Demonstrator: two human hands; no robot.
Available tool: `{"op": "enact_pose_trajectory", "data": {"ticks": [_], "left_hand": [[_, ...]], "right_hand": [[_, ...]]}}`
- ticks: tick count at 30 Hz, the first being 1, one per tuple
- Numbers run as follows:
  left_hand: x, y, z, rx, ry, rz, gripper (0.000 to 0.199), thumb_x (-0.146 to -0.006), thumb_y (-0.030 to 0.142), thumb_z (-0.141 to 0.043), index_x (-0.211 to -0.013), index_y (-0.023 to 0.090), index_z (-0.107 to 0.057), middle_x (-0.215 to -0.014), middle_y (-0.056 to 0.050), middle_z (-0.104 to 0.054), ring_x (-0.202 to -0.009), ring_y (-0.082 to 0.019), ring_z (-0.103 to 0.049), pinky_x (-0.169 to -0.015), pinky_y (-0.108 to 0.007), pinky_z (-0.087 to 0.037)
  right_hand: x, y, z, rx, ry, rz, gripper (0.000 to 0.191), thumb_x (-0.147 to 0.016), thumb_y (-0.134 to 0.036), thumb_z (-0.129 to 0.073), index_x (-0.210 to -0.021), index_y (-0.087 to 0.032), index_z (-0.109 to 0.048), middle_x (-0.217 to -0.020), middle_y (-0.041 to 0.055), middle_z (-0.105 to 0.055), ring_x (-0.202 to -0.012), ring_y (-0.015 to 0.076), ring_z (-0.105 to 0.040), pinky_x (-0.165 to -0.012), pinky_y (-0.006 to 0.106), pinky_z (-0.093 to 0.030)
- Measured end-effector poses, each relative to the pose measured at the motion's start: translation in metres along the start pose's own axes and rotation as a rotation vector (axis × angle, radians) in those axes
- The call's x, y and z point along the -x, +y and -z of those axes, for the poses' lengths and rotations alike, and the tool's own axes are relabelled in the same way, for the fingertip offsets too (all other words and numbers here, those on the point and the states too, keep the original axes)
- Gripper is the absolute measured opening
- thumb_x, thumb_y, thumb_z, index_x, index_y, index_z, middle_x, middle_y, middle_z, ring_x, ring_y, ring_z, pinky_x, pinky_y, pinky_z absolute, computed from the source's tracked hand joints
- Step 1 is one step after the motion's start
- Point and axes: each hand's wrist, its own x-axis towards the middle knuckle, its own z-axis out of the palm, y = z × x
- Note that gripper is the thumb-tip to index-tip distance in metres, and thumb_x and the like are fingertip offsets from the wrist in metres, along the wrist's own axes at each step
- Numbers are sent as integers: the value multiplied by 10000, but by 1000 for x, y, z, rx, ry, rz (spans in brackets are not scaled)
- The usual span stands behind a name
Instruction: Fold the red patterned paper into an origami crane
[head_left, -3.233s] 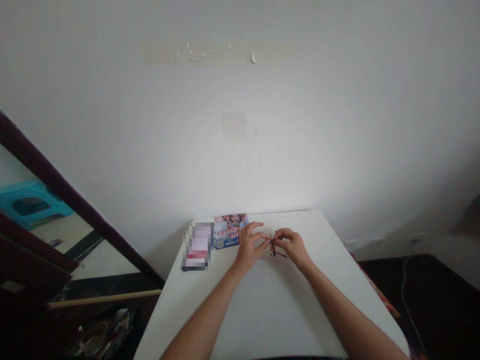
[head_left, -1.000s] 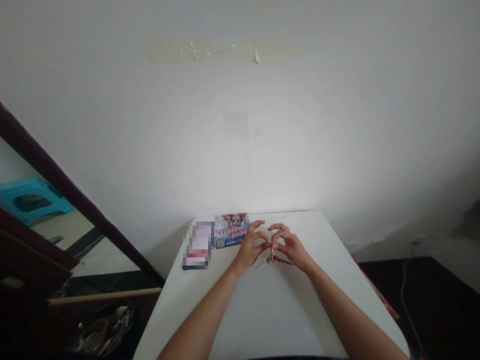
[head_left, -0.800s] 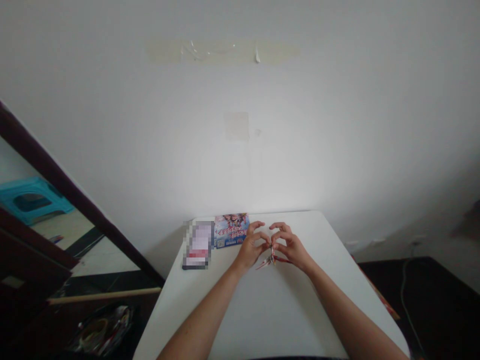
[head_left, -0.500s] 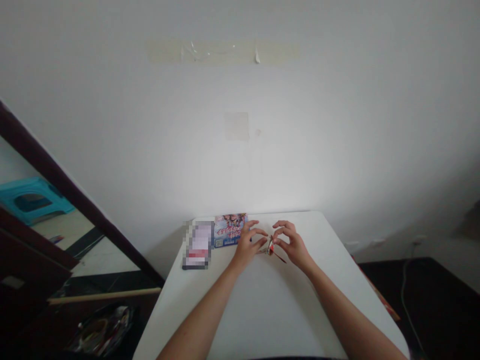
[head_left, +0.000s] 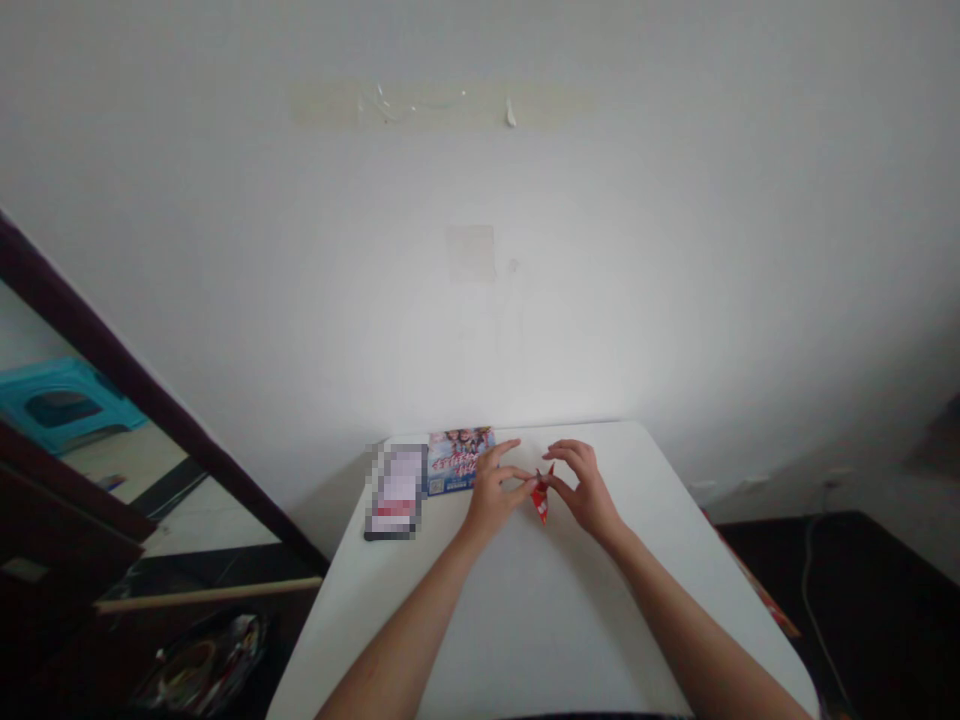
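A small folded paper piece (head_left: 540, 502), red with pale markings and pointed ends like origami, is held above the white table. My left hand (head_left: 495, 488) pinches it from the left between thumb and index finger, the other fingers raised. From the right, my right hand (head_left: 583, 487) pinches its upper part with thumb and index finger, the remaining fingers curved above. The fingertips partly cover the paper's top. Behind my left hand lies a colourful printed card (head_left: 450, 470), partly hidden by the fingers.
A phone (head_left: 397, 495) with a blurred screen lies at the left of the white table (head_left: 540, 620). The table's far edge meets the wall (head_left: 600, 250). To the left, a blue stool (head_left: 71, 400) shows beyond a dark frame, above a dark bag (head_left: 206, 665) of items.
The folded paper has turned between my fingers: its red face and a downward point now show, where it was seen more edge-on. Both hands have closed in on it.
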Motion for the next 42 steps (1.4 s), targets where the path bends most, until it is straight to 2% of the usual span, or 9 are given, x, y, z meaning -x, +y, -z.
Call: {"op": "enact_pose_trajectory", "data": {"ticks": [3,6,10,16,20,24,30,36,42], "left_hand": [[1,-1,-3,22,18,10,57,-811,306,-760,-809,292,-816,-1417,-36,-598,-1340,-285,-484,-1160,-550,-344],[1,-1,-5,37,32,29,62,-817,301,-755,-820,292,-817,-1417,-41,-595,-1341,-284,-494,-1166,-550,-341],[2,0,-7,40,37,38,61,-818,297,-754,-802,276,-810,-1406,-48,-593,-1332,-280,-508,-1166,-540,-354],[2,3,-3,-27,118,11,97,-821,357,-761,-827,261,-773,-1353,-56,-605,-1289,-271,-523,-1138,-535,-378],[0,7,5,-137,150,-154,126,-858,360,-733,-967,313,-774,-1327,-51,-587,-1292,-247,-495,-1126,-490,-384],[-1,9,9,-246,126,-278,91,-858,351,-733,-931,346,-788,-1341,-37,-564,-1293,-246,-469,-1133,-500,-354],[-1,9,10,-296,112,-289,81,-861,366,-724,-884,333,-795,-1328,-42,-578,-1282,-247,-468,-1146,-512,-340],[-1,11,15,-322,88,-311,75,-865,308,-727,-846,335,-794,-1341,-26,-574,-1302,-255,-469,-1216,-594,-185],[0,15,14,-271,73,-277,60,-824,322,-764,-874,332,-794,-1344,-34,-567,-1292,-259,-471,-1163,-528,-332]], "right_hand": [[1,3,-3,-125,22,-152,346,-843,-460,-713,-1131,-269,-697,-1168,90,-697,-1151,275,-602,-1031,475,-470],[1,3,-6,-247,-50,-274,307,-838,-514,-690,-988,-254,-754,-1084,81,-743,-1133,273,-638,-1032,453,-472],[1,1,-6,-348,-103,-337,290,-824,-518,-693,-896,-247,-766,-1041,67,-765,-1127,268,-655,-1039,435,-469],[0,0,-6,-314,-65,-322,265,-831,-510,-689,-832,-258,-767,-1006,73,-764,-1143,272,-643,-1038,448,-467],[1,1,-7,-231,-50,-257,270,-854,-519,-668,-831,-270,-771,-970,84,-754,-1139,284,-626,-1020,482,-464],[2,2,-7,-170,-58,-196,255,-875,-504,-660,-866,-275,-772,-992,86,-747,-1115,283,-627,-1022,504,-449],[2,1,-7,-193,-69,-220,284,-870,-540,-659,-865,-280,-773,-981,84,-750,-1134,284,-623,-1013,487,-458],[1,1,-6,-238,-84,-264,341,-835,-593,-670,-840,-268,-772,-962,84,-758,-1128,287,-626,-1013,476,-459],[2,1,-7,-243,-56,-253,354,-825,-609,-681,-851,-269,-774,-954,81,-755,-1092,282,-635,-1000,467,-467]]}}
